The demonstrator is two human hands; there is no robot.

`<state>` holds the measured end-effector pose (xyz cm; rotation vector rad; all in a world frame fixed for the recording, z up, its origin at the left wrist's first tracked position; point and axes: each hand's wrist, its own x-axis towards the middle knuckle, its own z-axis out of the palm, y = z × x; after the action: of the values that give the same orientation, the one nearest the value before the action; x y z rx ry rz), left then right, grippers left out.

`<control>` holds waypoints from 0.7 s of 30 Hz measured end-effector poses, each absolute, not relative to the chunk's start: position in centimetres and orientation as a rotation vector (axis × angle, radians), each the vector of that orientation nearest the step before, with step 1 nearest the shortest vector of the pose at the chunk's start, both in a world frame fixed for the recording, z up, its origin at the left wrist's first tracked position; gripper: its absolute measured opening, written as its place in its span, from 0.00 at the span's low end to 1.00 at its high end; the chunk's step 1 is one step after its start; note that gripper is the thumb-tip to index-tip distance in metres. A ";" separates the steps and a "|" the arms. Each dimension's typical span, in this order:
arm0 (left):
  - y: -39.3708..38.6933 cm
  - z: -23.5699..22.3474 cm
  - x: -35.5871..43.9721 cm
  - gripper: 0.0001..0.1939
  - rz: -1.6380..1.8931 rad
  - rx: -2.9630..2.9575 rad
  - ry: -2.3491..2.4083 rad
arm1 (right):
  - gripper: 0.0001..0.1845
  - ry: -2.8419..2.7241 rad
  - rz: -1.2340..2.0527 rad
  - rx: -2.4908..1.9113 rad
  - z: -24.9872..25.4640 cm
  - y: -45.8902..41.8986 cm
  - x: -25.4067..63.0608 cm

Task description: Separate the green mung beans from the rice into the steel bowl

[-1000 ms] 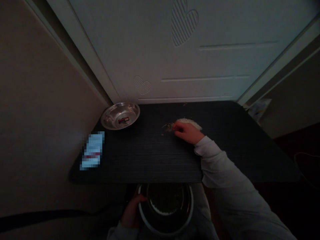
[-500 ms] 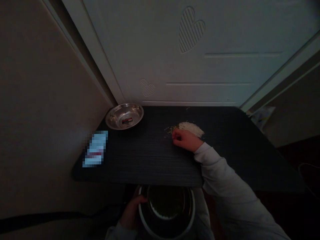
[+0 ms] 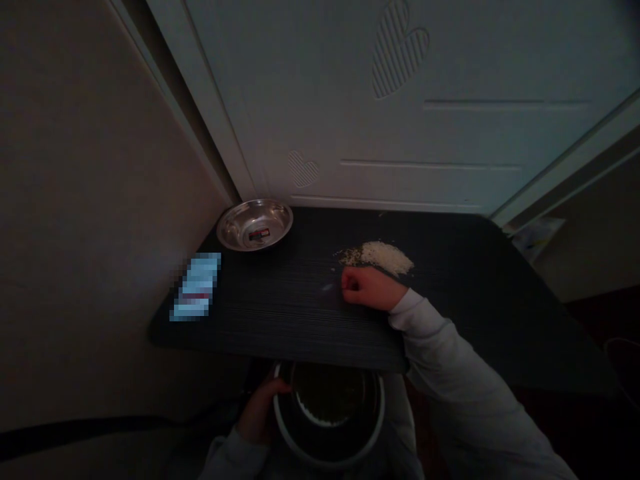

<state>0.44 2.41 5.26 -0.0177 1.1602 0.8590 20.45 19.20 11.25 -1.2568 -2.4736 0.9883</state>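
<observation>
A pale heap of rice-like grains (image 3: pixel 386 257) lies on the dark table (image 3: pixel 280 307), with small darker, greenish grains (image 3: pixel 353 256) scattered at its left side. Just in front of the heap, my right hand (image 3: pixel 371 287) hovers low or rests on the tabletop, fingers curled into a pinch; whatever they hold is too small to see. A pale blurred streak (image 3: pixel 327 288) shows left of the fingertips. Below the table's front edge, my left hand (image 3: pixel 263 405) grips the rim of a deep round bowl (image 3: pixel 333 457) with dark greenish contents, held at my lap.
A shallow stainless steel bowl (image 3: pixel 255 225) with a label inside stands at the back left. A blurred-out bright rectangular thing (image 3: pixel 197 287) lies at the left edge. Behind the table rises a white door (image 3: pixel 310 87) with heart patterns; a wall (image 3: pixel 125 200) borders the left.
My right hand has drawn back slightly from the grains toward me, uncovering more of the darker ones. The pale streak has appeared. The view has shifted a little; my left hand still holds the bowl.
</observation>
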 end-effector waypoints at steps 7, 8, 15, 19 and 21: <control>2.4 5.5 1.1 0.25 0.900 -0.006 1.174 | 0.05 -2.561 1.062 -1.194 11.7 18.2 19.7; 2.4 5.6 1.2 0.26 0.911 0.000 1.170 | 0.05 -2.572 1.074 -1.179 11.8 18.1 19.7; 2.6 5.5 1.6 0.26 0.893 0.023 1.162 | 0.04 -2.647 1.098 -1.134 12.0 17.7 19.3; 2.6 5.0 1.6 0.27 0.895 0.016 1.135 | 0.05 -2.690 1.116 -1.142 11.9 17.7 19.4; 2.5 4.9 1.5 0.27 0.876 0.014 1.141 | 0.05 -2.710 1.126 -1.126 12.0 17.6 19.4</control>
<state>1.47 2.51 4.88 0.0142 1.1406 0.8759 19.40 17.64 11.97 -1.1263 -2.7102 1.1260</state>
